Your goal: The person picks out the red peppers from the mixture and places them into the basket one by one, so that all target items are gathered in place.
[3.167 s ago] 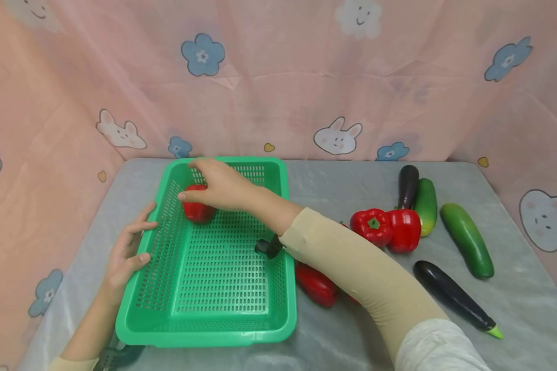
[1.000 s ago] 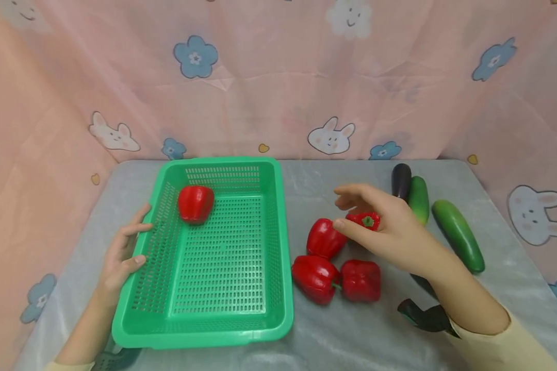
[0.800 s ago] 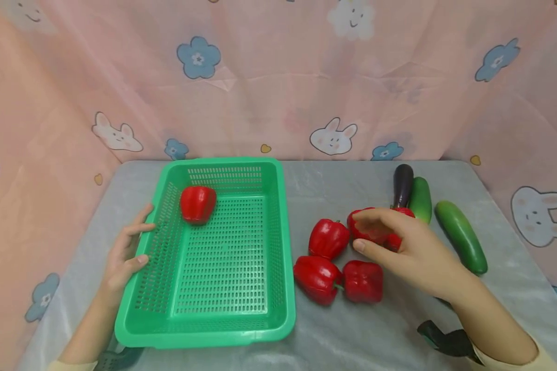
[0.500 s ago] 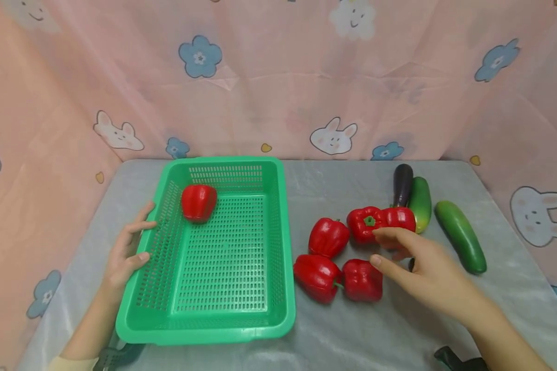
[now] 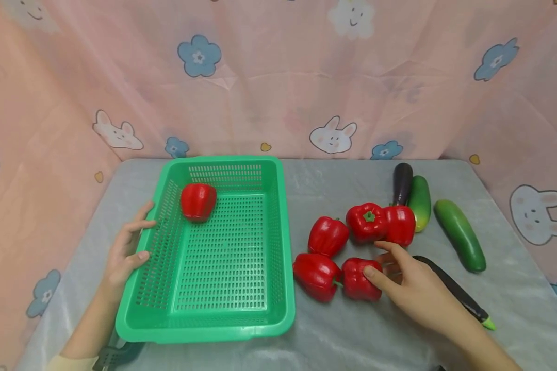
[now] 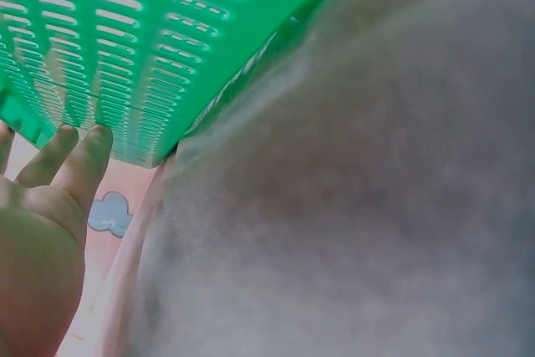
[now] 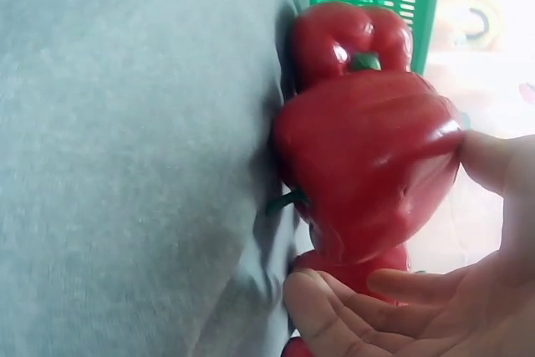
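Note:
My left hand (image 5: 127, 252) rests along the left side of a green plastic basket (image 5: 206, 335), its fairly straight fingers (image 6: 84, 160) against the slotted outer wall and the thumb at the rim. One red bell pepper (image 5: 198, 202) lies inside, toward the back left. Right of the basket, my right hand (image 5: 413, 283) is at the nearest-right red bell pepper (image 5: 359, 278). Its thumb touches that pepper, and the other fingers (image 7: 322, 311) are spread loosely beside it. The right wrist view shows the same pepper (image 7: 368, 156) large, its green stem toward the cloth.
Other red bell peppers (image 5: 317, 276) cluster between basket and hand, more (image 5: 367, 222) behind them. Farther right lie cucumbers (image 5: 460, 234) and dark eggplants (image 5: 455, 288). Grey cloth (image 5: 325, 180) covers the table, and a pink patterned curtain (image 5: 269, 93) hangs behind.
My right hand has left the pepper in the basket, travelled right, then come down and forward to the nearest-right pepper on the table. The left hand stays at the basket.

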The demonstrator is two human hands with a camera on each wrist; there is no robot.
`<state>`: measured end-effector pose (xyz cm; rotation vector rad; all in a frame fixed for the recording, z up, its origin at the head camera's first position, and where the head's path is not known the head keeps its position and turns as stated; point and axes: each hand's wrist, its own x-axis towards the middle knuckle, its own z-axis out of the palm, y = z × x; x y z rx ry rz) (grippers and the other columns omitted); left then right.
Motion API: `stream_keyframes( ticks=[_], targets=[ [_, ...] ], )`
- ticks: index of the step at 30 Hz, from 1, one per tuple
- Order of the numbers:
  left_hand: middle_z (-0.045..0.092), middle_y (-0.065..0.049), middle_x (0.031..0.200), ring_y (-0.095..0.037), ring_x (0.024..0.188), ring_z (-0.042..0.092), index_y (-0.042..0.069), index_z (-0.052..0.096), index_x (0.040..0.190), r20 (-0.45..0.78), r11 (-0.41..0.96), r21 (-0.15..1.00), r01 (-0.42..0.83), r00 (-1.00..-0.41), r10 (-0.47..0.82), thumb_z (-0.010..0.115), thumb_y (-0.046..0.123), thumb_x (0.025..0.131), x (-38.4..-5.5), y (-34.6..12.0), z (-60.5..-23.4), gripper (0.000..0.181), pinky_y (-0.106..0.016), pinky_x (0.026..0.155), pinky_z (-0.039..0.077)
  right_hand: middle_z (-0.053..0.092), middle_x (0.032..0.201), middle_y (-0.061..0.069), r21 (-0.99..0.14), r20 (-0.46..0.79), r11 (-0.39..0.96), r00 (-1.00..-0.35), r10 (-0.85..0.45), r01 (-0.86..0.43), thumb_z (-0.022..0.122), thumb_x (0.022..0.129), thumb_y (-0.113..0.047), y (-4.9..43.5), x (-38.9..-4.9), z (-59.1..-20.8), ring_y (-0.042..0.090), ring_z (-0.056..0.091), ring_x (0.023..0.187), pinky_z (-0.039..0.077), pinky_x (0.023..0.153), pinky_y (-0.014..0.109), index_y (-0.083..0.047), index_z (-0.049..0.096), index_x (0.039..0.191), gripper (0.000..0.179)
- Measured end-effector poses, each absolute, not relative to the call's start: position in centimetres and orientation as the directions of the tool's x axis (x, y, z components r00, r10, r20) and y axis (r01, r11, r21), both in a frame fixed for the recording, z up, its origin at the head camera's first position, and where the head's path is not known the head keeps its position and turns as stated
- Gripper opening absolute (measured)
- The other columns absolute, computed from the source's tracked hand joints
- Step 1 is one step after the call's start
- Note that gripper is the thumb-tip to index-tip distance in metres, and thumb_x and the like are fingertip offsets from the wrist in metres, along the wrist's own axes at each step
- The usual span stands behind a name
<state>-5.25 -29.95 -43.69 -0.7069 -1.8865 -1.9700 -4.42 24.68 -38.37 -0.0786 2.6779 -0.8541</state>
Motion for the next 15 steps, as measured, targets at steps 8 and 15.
stream_keyframes(
  ticks=[8,15],
  targets=[
    [0.041,-0.013,0.173,-0.023,0.164,0.028,-0.008,0.062,0.138,0.552,-0.086,0.834,0.545,-0.827,0.106,0.044,-0.014,0.080,-5.22,-29.93,-43.83,0.062,-0.032,0.130,0.018,0.072,0.124,0.012,-0.569,-0.337,0.819,-0.928,-0.158,0.068,0.074,0.098,-0.057,24.77,-4.52,-37.83,0.021,0.069,0.098,0.063,0.075,0.040,-0.006,0.051,0.155,0.080],
    [0.043,-0.011,0.172,-0.021,0.163,0.029,-0.006,0.063,0.138,0.567,-0.072,0.824,0.562,-0.816,0.111,0.045,-0.016,0.079,-5.41,-30.04,-43.91,0.062,-0.032,0.130,0.018,0.074,0.115,0.005,-0.625,-0.393,0.775,-0.895,-0.212,0.091,0.075,0.099,-0.052,25.14,-4.30,-37.98,0.019,0.069,0.095,0.062,0.075,0.038,-0.006,0.051,0.156,0.076]
  ],
)
